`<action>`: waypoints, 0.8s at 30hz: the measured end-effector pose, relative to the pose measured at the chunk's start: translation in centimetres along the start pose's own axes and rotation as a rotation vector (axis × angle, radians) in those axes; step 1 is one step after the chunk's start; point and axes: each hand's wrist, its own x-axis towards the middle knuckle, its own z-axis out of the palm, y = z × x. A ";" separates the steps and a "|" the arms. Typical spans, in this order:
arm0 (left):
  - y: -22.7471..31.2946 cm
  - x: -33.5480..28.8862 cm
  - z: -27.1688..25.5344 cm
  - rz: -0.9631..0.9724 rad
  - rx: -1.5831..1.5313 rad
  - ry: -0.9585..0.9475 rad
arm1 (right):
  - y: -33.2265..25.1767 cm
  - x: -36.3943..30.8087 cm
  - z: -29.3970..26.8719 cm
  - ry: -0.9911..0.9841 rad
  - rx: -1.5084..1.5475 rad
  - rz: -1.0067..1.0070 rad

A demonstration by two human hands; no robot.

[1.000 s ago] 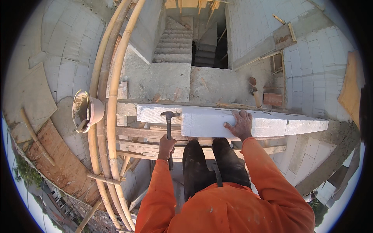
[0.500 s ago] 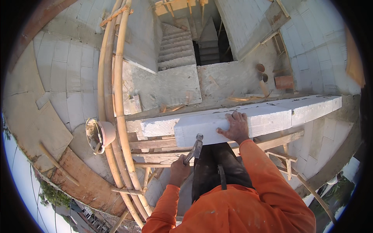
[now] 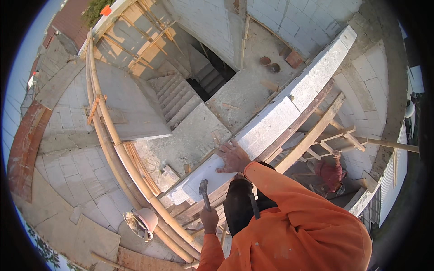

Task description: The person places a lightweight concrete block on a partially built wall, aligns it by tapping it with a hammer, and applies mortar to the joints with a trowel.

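My left hand (image 3: 209, 220) grips the handle of a dark hammer (image 3: 204, 192), whose head points up just short of the near edge of a white block (image 3: 205, 174). My right hand (image 3: 233, 156) lies flat, fingers spread, on top of that block. The block sits at the near end of a long row of white blocks (image 3: 312, 77) capping a wall. Orange sleeves cover both my arms, and my dark trousers show below.
Wooden scaffold planks (image 3: 312, 133) run along the wall beneath me. Curved bamboo poles (image 3: 115, 144) sweep down the left, with a bucket (image 3: 142, 222) hanging by them. Concrete stairs (image 3: 176, 97) and a landing lie below. Another person in red (image 3: 329, 174) is lower right.
The view has swung, so the block row now runs diagonally up to the right. My left hand has lifted the hammer back toward the block's edge. My right hand stays on the block.
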 end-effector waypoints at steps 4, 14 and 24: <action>-0.4 1.3 -1.8 0.061 0.070 -0.037 | 0.4 -1.5 -1.5 0.278 0.167 0.148; -0.8 4.2 -4.2 0.228 0.256 -0.035 | 4.6 -6.1 -1.1 1.103 1.006 1.456; 7.2 5.7 -10.3 0.268 -0.091 -0.394 | 3.9 -3.4 2.9 1.173 1.116 1.407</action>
